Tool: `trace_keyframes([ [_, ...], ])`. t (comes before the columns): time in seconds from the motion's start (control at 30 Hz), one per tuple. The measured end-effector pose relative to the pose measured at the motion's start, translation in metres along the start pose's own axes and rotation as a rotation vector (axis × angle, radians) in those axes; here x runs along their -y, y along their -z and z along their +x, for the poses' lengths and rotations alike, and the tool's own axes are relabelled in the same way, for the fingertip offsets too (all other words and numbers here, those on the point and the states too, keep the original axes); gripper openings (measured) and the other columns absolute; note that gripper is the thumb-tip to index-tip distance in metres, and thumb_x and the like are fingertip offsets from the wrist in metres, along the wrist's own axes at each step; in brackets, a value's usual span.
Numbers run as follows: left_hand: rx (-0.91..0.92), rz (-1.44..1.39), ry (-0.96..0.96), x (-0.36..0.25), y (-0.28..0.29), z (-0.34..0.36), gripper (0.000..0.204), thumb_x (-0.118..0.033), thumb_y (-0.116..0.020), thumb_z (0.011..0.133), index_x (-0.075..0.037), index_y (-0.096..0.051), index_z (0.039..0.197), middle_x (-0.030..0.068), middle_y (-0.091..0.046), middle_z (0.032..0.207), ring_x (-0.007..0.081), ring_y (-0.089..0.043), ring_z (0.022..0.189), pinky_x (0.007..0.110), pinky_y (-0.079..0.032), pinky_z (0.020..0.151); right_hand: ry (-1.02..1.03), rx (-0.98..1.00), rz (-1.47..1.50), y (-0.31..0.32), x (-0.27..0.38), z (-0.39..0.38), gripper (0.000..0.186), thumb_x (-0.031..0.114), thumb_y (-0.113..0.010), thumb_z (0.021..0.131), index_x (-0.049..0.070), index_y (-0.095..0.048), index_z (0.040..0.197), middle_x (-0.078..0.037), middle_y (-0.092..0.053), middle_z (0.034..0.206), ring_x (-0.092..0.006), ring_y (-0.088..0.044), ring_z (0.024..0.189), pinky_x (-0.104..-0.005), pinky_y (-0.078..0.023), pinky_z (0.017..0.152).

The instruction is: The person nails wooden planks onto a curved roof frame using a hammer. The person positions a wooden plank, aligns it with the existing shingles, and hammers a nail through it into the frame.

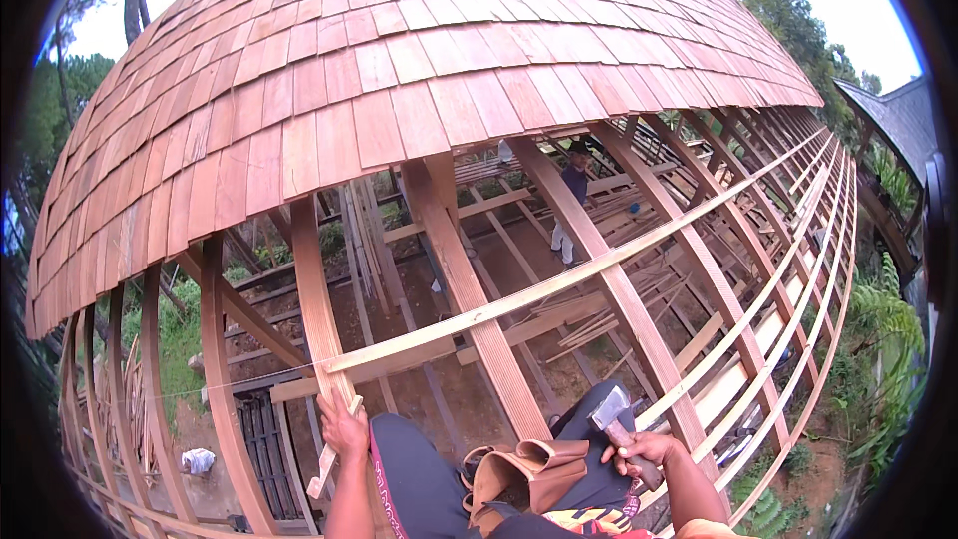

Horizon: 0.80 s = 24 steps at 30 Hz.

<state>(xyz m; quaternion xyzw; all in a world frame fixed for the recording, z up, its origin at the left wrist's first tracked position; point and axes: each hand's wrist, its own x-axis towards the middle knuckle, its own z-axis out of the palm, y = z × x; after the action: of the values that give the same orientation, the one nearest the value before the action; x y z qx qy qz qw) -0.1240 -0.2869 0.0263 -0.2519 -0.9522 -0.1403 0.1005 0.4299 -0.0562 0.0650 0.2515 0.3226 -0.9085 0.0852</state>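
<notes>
My left hand (344, 427) is closed around a short, pale wooden stick (323, 469) with a notched lower end, beside the lower part of a wooden rafter (319, 309). Just above that hand, the end of a long pale batten (479, 313) lies on the rafter, and a thin string (220, 386) runs off to the left. My right hand (639, 449) grips the handle of a hammer (611, 407), its broad grey metal head pointing up over my right thigh. Between my legs hangs a brown leather tool pouch (529, 474).
Overlapping reddish wooden shingles (399, 60) cover the roof above. Open gaps between rafters (479, 369) drop to a dirt floor with stacked lumber. Below stands another person (572, 195). More battens (778, 339) curve along the right. A white bundle (198, 460) lies at lower left.
</notes>
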Motion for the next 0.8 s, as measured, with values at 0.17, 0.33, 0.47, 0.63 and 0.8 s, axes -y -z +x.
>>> trace_keyframes([
  [0.17,0.044,0.100,0.033,0.004,-0.002,0.000,0.085,-0.031,-0.078,0.080,-0.016,-0.037,0.153,0.0230,-0.038,0.152,0.0422,-0.059,0.115,0.049,-0.052,0.092,0.121,0.211,0.203,0.026,-0.008,0.008,0.052,0.022,-0.065,0.096,-0.008,-0.050,0.135,-0.019,-0.067,0.088,-0.0159,-0.056,0.059,-0.0276,-0.046,0.054],
  [0.33,0.020,0.100,0.002,0.008,-0.003,0.003,0.084,-0.030,-0.078,0.081,-0.014,-0.036,0.153,0.0234,-0.036,0.153,0.0429,-0.056,0.120,0.051,-0.050,0.095,0.183,0.313,0.236,0.036,-0.020,0.009,0.054,0.020,-0.062,0.099,-0.010,-0.044,0.140,-0.018,-0.069,0.090,-0.0143,-0.058,0.059,-0.0266,-0.047,0.055],
  [0.47,0.026,0.073,-0.054,0.012,-0.005,-0.002,0.080,-0.028,-0.077,0.083,-0.011,-0.038,0.150,0.0280,-0.039,0.150,0.0448,-0.060,0.115,0.050,-0.051,0.092,0.170,0.331,0.190,0.034,-0.014,0.006,0.055,0.020,-0.062,0.099,-0.010,-0.043,0.141,-0.018,-0.069,0.091,-0.0135,-0.058,0.060,-0.0255,-0.047,0.056],
  [0.63,0.230,-0.057,0.152,0.011,0.053,0.014,0.066,-0.029,-0.078,0.084,-0.004,-0.047,0.137,0.0301,-0.066,0.117,0.0473,-0.065,0.101,0.050,-0.052,0.089,0.169,0.296,0.133,0.029,-0.012,0.006,0.056,0.018,-0.062,0.099,-0.010,-0.041,0.143,-0.016,-0.070,0.090,-0.0137,-0.059,0.061,-0.0255,-0.047,0.056],
  [0.8,0.624,-0.702,0.272,0.012,0.114,-0.035,0.027,-0.018,-0.065,0.092,0.004,-0.057,0.106,0.0107,-0.062,0.064,0.0201,-0.061,0.044,0.031,-0.048,0.038,0.181,0.253,0.186,0.030,-0.018,0.000,0.055,0.017,-0.062,0.099,-0.008,-0.042,0.143,-0.019,-0.071,0.092,-0.0146,-0.059,0.060,-0.0276,-0.048,0.057],
])
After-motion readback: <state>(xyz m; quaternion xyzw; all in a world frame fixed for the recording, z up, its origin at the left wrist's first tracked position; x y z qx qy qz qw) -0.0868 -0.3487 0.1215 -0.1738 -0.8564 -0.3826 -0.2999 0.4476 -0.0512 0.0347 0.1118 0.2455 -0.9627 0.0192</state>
